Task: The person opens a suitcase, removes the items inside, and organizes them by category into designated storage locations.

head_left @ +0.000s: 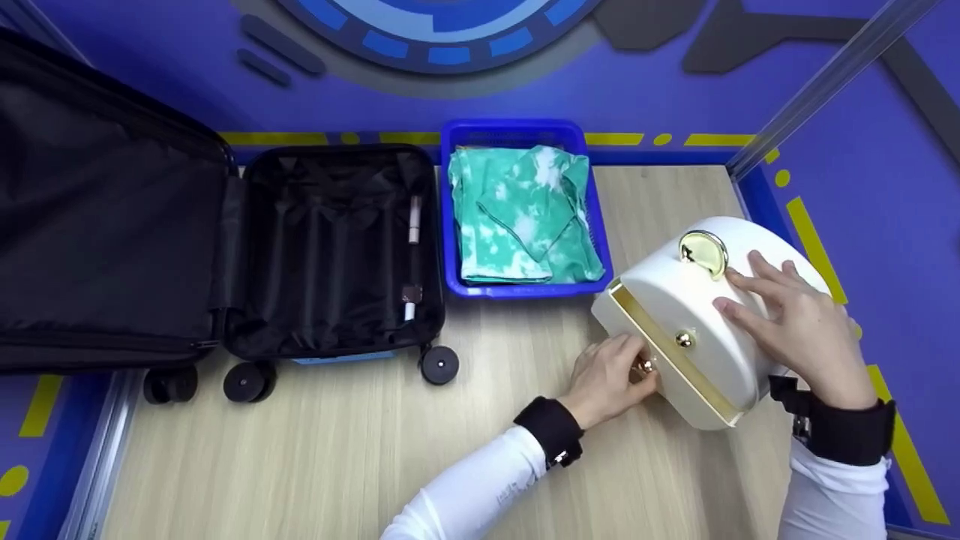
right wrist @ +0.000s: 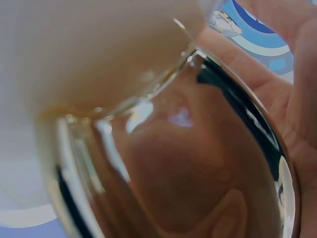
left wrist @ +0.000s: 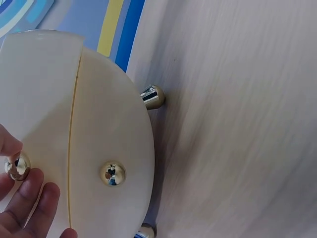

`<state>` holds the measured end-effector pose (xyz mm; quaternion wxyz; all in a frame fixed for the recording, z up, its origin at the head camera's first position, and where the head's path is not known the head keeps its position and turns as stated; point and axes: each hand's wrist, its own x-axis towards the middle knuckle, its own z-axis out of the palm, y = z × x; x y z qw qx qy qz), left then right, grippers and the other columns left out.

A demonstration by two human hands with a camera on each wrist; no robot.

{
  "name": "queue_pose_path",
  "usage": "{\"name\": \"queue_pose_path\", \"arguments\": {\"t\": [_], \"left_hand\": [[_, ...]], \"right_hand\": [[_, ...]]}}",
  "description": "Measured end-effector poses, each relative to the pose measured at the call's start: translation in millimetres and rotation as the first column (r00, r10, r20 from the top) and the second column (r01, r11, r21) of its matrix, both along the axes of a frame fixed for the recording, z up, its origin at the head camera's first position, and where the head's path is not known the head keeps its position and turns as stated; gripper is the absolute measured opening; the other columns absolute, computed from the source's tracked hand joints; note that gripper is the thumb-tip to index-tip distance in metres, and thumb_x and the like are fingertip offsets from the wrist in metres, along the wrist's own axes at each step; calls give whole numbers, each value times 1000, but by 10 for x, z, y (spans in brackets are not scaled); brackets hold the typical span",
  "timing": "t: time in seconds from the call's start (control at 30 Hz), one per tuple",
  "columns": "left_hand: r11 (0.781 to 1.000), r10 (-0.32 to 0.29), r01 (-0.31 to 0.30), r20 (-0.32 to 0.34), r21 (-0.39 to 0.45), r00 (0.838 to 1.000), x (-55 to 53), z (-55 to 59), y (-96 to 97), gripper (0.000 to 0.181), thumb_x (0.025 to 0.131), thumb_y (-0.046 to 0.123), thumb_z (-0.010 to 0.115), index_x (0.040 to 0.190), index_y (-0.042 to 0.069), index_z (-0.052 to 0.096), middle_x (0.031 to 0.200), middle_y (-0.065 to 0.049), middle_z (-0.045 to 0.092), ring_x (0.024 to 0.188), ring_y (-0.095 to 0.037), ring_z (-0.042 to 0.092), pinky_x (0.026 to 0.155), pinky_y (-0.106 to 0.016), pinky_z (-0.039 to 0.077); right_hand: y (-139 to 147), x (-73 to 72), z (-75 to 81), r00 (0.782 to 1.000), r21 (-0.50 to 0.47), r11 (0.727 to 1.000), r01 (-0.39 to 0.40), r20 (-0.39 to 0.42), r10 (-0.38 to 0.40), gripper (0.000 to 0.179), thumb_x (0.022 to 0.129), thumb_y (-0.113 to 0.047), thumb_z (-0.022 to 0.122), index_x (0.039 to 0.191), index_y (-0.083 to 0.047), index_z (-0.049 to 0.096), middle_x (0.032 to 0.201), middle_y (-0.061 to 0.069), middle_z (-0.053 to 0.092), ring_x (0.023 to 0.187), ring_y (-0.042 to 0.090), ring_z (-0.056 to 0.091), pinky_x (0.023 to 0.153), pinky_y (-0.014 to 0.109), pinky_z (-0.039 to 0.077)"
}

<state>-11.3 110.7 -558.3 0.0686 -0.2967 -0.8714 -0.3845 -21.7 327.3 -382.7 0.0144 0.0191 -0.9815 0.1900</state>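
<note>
A white rounded case (head_left: 667, 281) with gold fittings stands tilted at the right of the table. One of its drawers (head_left: 694, 401) is pulled partway out, showing a gap along its edge. My left hand (head_left: 611, 379) pinches the gold knob (left wrist: 18, 166) on that drawer between thumb and fingers. A second gold knob (head_left: 684, 339) sits on the neighbouring front panel. With fingers spread, my right hand (head_left: 802, 322) rests on the case's curved side, near a round gold handle (head_left: 703, 253). In the right wrist view a shiny gold surface (right wrist: 188, 163) fills most of the picture, beside the palm.
An open black suitcase (head_left: 330, 345) lies at the left, with two small tubes (head_left: 414, 220) along its inner right side. Between suitcase and case, a blue basket (head_left: 525, 291) holds folded green-and-white cloth (head_left: 517, 217). Blue panels (head_left: 885, 172) wall in the wooden table (head_left: 300, 465).
</note>
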Motion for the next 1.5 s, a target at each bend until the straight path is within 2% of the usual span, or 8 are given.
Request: {"name": "queue_pose_path", "arguments": {"t": [0.37,0.53,0.7,0.87,1.1,1.3,1.5], "left_hand": [[1000,-4,4,-20,19,1000,208,-9,-291,24,87,33,78,97,22,60,88,14,59,77,1,52,66,-12,29],[999,3,-2,-33,48,999,322,-29,-422,24,85,31,80,97,22,61,87,14,61,77,1,55,66,-11,32],[997,-8,10,-34,72,999,420,-49,-534,25,85,30,81,95,20,61,86,12,62,77,0,56,68,-11,36],[996,-5,8,-28,88,1000,493,-58,-618,24,86,30,81,94,21,60,87,13,64,77,0,57,69,-10,37],[994,21,-20,0,106,1000,475,-70,-608,22,90,28,79,95,19,60,88,11,65,77,-1,57,68,-12,38],[992,44,-44,8,114,999,439,-89,-590,20,93,28,77,99,18,61,90,10,65,77,-2,59,69,-12,41],[993,26,-27,14,116,1000,450,-83,-621,22,95,31,76,106,18,62,97,9,67,79,-5,63,70,-12,42]], "right_hand": [[0,11,-17,999,-17,1000,-19,-34,18,54,93,-41,77,135,-8,70,153,20,50,139,61,38,94,84,32],[-1,4,-12,1000,-24,1000,-11,-21,10,55,94,-42,77,136,-8,69,154,19,50,141,59,37,93,84,32],[12,7,-7,1000,-20,1000,14,18,-14,57,95,-45,75,139,-11,68,158,16,47,145,56,33,92,87,28],[2,-3,-11,1000,-31,1000,5,7,-4,56,95,-44,75,138,-9,68,157,19,47,144,58,33,95,87,26],[1,1,5,1000,-36,999,6,9,-6,56,95,-44,75,137,-8,68,157,20,47,144,58,32,95,86,29],[6,3,5,1000,-43,999,14,28,-13,57,95,-45,74,139,-10,67,159,17,45,147,55,30,97,87,25],[4,8,2,1000,-29,999,18,22,-17,56,95,-45,75,139,-12,68,158,15,47,146,54,32,92,87,28]]}}
